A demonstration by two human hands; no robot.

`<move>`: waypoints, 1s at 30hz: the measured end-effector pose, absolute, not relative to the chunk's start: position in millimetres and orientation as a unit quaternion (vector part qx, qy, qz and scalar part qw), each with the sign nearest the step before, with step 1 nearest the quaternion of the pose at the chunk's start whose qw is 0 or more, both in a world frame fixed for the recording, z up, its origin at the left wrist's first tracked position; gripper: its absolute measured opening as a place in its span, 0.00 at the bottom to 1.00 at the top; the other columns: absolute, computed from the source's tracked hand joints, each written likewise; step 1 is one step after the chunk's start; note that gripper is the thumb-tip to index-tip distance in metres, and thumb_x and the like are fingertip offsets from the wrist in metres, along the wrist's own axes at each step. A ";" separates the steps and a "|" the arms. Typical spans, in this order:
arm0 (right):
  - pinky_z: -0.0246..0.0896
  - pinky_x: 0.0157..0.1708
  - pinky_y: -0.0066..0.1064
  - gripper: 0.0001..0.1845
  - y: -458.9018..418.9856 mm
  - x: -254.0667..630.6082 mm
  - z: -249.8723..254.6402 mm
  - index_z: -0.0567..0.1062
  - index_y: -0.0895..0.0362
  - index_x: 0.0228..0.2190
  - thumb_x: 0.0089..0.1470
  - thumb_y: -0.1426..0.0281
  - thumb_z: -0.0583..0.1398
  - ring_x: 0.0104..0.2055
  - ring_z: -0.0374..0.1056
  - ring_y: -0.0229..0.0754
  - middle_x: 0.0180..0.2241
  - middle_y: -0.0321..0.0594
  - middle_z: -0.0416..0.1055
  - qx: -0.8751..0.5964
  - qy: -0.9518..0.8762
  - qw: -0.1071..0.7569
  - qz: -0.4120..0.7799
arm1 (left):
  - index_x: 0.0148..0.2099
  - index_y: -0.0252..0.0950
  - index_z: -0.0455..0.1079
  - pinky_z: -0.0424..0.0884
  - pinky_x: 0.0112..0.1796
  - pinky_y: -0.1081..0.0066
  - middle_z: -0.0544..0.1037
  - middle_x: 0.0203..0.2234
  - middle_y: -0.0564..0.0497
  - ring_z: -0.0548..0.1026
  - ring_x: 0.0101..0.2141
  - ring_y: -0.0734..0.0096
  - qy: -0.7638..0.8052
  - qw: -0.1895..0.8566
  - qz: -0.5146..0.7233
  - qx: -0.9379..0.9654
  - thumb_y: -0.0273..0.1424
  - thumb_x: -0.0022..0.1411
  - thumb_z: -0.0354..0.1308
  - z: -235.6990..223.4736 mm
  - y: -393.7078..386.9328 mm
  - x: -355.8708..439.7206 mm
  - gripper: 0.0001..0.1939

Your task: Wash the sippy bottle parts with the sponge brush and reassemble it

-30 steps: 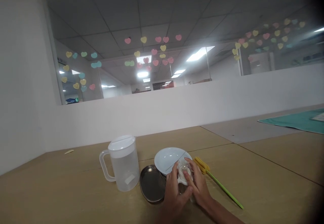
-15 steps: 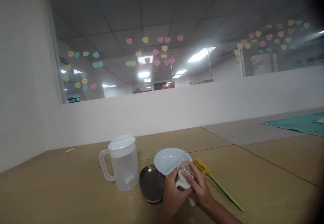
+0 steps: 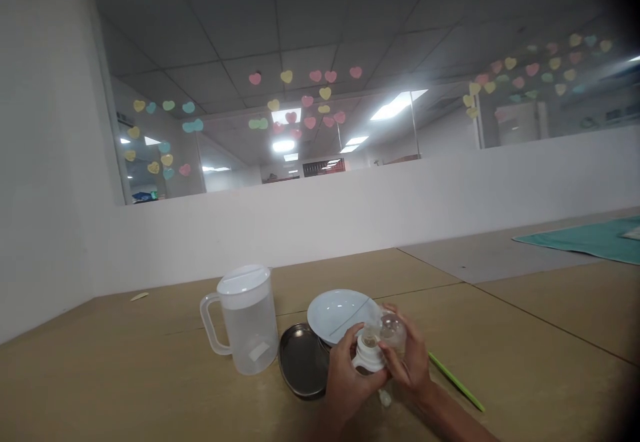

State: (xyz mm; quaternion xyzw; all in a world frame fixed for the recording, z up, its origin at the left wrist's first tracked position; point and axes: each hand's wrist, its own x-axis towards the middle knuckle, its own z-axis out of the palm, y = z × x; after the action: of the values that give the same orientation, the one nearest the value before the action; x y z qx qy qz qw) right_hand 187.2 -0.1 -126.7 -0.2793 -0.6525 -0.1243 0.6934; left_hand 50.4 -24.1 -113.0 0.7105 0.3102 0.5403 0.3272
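My left hand (image 3: 347,379) is closed round a white ringed fitting (image 3: 370,359) that looks like a baby bottle's collar, with a handle-like loop at its side. My right hand (image 3: 413,355) grips a clear, dome-shaped cap (image 3: 393,326), tilted and apart from the collar's top on its right. Its thumb lies close to the collar. Under the hands shows a small whitish piece (image 3: 384,399); whether it hangs or lies on the table I cannot tell. Just behind the hands is a white bowl (image 3: 327,312).
A lidded translucent pitcher (image 3: 250,329) stands on the left. Between it and my hands lies a dark metal tray (image 3: 303,365). A green stick (image 3: 457,382) lies on the right. Farther back are a teal cloth (image 3: 590,242) and a low white wall (image 3: 320,219).
The clear cap has come off the white collar and moved right with my right hand. That hand now hides the yellow sponge end of the green stick.
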 end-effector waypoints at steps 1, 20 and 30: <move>0.60 0.50 0.43 0.27 2.5 187.1 -126.0 0.58 0.51 0.53 0.51 0.68 0.57 0.53 0.62 0.49 0.51 0.48 0.64 -0.282 -0.631 0.711 -0.128 | 0.50 0.33 0.65 0.70 0.41 0.71 0.77 0.39 0.47 0.74 0.39 0.64 0.318 0.320 0.537 0.713 0.29 0.43 0.63 -115.5 -22.7 50.3 0.29; 0.55 0.53 0.41 0.17 30.8 192.0 -123.6 0.79 0.52 0.34 0.45 0.59 0.56 0.54 0.60 0.48 0.49 0.44 0.67 -0.419 -0.617 0.609 0.271 | 0.38 0.36 0.66 0.67 0.37 0.71 0.76 0.32 0.51 0.73 0.34 0.67 0.373 0.239 0.561 0.699 0.31 0.44 0.63 -127.8 -16.4 50.6 0.17; 0.58 0.50 0.45 0.34 36.8 186.3 -130.1 0.78 0.55 0.35 0.52 0.44 0.45 0.44 0.67 0.49 0.37 0.45 0.74 -0.426 -0.681 0.537 0.258 | 0.31 0.38 0.58 0.63 0.31 0.75 0.73 0.25 0.55 0.70 0.28 0.70 0.430 0.225 0.539 0.689 0.38 0.39 0.68 -128.4 -13.3 49.2 0.23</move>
State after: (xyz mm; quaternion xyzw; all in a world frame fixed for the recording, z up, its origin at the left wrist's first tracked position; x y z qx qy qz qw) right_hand 186.3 36.8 -130.1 -0.4261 -0.6806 0.2579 0.5373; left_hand 49.2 -13.3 -128.4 0.6885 0.4297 0.5392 0.2249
